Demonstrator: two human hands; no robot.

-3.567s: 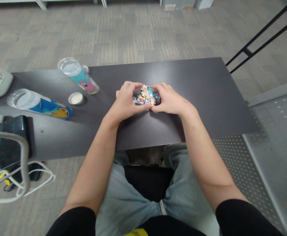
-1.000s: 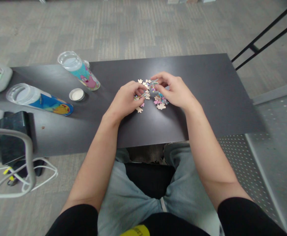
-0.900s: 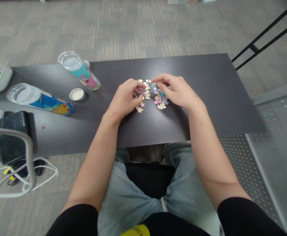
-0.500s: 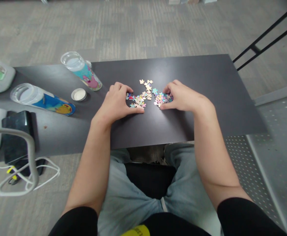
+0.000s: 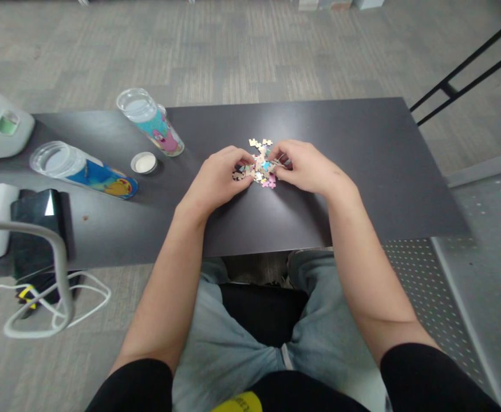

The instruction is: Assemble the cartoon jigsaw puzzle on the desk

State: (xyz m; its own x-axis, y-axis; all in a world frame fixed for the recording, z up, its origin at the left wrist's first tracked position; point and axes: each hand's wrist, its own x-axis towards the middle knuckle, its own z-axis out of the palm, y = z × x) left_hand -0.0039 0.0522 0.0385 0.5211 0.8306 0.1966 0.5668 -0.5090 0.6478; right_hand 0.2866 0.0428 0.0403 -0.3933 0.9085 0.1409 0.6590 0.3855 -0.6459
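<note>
A small heap of jigsaw puzzle pieces [image 5: 262, 165], some pastel-coloured and some with bare tan backs, lies on the dark table between my hands. My left hand [image 5: 224, 174] cups the heap's left side, thumb and fingers curved around several pieces. From the right, my right hand [image 5: 304, 165] grips more pieces between its bent fingers and thumb. How many pieces each hand has is hidden. A few loose pieces [image 5: 259, 142] lie at the far edge of the heap.
Left of my hands, two clear-topped printed tubes lie on the table [image 5: 374, 171]: a pink-and-teal one [image 5: 162, 131] and a blue one [image 5: 99, 177]. Near them is a round white lid [image 5: 144, 163]. A white container [image 5: 5, 129], black box [image 5: 38, 229] and white cable [image 5: 89, 309] are farther left.
Both hands have moved toward each other, pushing the two spread clusters of pieces together into one tighter heap. The camera view has shifted slightly.
</note>
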